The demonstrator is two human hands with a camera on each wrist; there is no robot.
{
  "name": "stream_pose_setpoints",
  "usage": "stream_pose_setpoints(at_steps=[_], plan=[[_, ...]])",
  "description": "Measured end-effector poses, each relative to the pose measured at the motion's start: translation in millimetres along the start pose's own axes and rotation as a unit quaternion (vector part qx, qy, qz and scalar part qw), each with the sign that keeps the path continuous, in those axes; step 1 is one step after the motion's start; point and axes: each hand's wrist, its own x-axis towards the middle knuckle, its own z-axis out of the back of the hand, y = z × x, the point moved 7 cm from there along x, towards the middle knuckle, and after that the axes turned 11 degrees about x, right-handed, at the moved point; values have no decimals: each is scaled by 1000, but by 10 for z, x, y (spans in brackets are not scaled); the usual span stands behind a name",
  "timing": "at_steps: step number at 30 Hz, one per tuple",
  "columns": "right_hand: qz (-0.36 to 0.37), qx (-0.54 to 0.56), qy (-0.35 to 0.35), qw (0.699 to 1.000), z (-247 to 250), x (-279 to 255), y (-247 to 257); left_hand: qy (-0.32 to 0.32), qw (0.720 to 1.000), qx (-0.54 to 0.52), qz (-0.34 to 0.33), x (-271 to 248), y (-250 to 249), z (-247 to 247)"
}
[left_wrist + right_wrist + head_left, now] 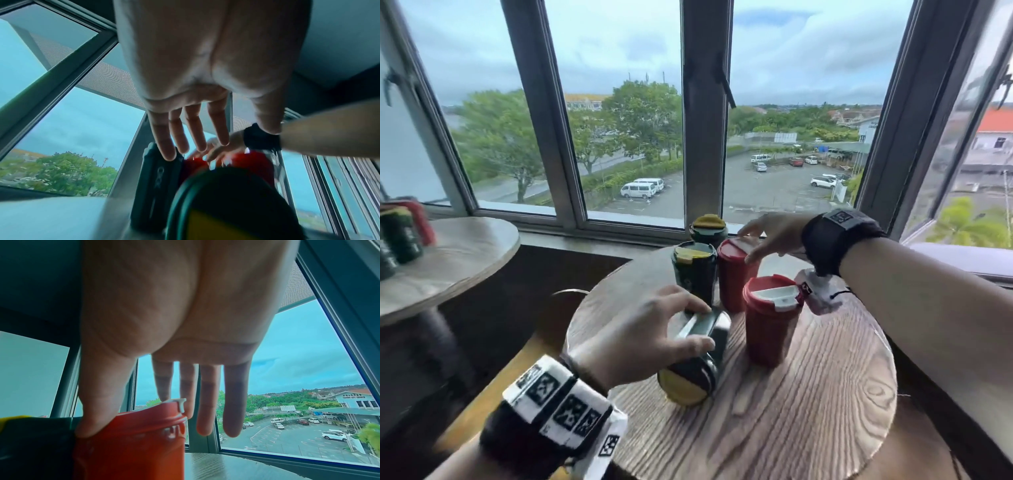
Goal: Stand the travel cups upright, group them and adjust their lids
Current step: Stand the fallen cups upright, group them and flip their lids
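Observation:
A dark green travel cup [697, 371] [216, 203] lies on its side on the round wooden table [825, 394], its yellow lid toward me. My left hand [702, 325] [246, 136] is spread just over it, fingers nearly straight, with no grip. Two green cups [693, 274] [709, 231] and two red cups stand upright behind. My right hand [748, 245] [127, 415] spans the lid of the back red cup [732, 284] [131, 447]; the thumb touches the rim and the fingers hang straight beyond it. The front red cup [768, 329] shows a white lid flap.
A pale wooden stick [744, 394] lies on the table near the lying cup. A second round table [465, 253] at the left carries more cups [400, 236], blurred. The window sill [619, 222] and frames run close behind the cups.

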Motion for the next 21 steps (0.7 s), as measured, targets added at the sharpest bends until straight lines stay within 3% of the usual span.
stream_pose_setpoints(at_steps=[7, 15, 21], plan=[[15, 11, -30, 999, 101, -169, -25, 6, 999, 19, 50, -302, 17, -513], [80, -16, -80, 993, 324, -726, 107, -1, 996, 25, 87, -248, 37, -508], [117, -6, -29, 993, -87, -1093, 195, -81, 987, 2, 138, -128, -25, -182]])
